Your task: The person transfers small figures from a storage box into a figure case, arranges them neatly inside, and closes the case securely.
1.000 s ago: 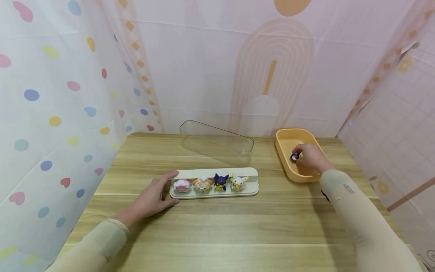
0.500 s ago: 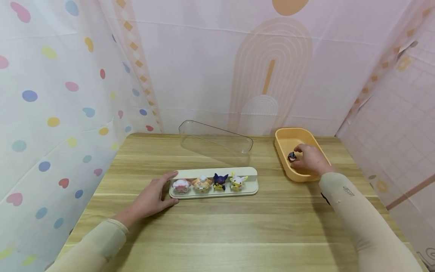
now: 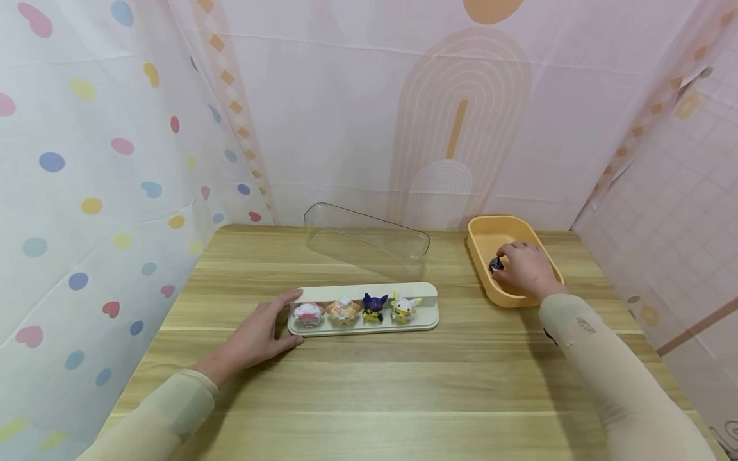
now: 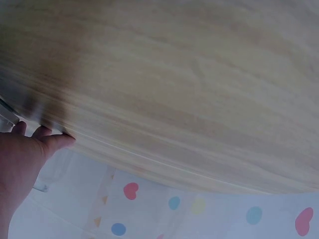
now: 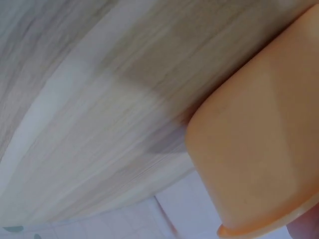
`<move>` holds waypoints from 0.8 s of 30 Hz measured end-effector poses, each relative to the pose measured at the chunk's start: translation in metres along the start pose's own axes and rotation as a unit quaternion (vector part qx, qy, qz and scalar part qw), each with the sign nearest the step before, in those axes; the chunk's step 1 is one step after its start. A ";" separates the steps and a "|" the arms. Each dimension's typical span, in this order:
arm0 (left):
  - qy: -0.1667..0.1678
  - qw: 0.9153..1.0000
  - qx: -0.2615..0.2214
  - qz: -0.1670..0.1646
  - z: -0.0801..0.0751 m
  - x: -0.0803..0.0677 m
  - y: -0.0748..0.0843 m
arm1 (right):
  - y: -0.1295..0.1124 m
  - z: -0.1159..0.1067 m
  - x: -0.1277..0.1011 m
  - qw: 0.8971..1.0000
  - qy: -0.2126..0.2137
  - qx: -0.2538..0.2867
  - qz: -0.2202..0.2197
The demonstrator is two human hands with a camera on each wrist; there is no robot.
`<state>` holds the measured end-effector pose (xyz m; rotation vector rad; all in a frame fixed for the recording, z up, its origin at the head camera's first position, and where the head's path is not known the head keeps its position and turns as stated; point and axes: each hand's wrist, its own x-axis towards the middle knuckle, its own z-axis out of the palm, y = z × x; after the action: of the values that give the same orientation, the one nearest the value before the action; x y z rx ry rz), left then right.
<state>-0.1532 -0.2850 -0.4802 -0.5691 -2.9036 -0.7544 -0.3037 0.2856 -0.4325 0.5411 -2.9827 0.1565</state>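
In the head view my left hand holds the left end of a cream display base, thumb at its front edge and fingers at the back. Several small figurines stand in a row on it: a pink-and-white one, an orange-and-cream one, a purple-and-yellow one and a white-and-yellow one. My right hand reaches into an orange tray and pinches a small dark figurine between thumb and fingers. The figurine is partly hidden by the fingertips.
A clear plastic cover lies behind the display base. Everything stands on a wooden table. Printed cloths hang at the back and both sides, close to the table edges. The tray's side wall fills much of the right wrist view.
Half a second ago the right thumb and fingers were spread beside the dark figurine, which had turned; now they have closed on it. The left hand and display base have stayed put.
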 end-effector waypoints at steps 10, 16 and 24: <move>-0.003 1.000 0.001 -0.010 -0.001 0.000 0.001 | -0.003 0.001 -0.001 1.000 0.013 -0.023 -0.001; -0.002 1.000 0.002 -0.009 0.001 0.001 0.000 | -0.004 -0.007 -0.007 0.999 0.043 0.008 0.003; -0.005 1.000 0.000 -0.015 0.001 0.001 0.001 | -0.017 -0.030 -0.021 0.987 0.153 0.023 -0.039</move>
<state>-0.1536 -0.2837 -0.4809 -0.5307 -2.9273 -0.7571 -0.2752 0.2803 -0.4037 0.5806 -2.6618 0.2744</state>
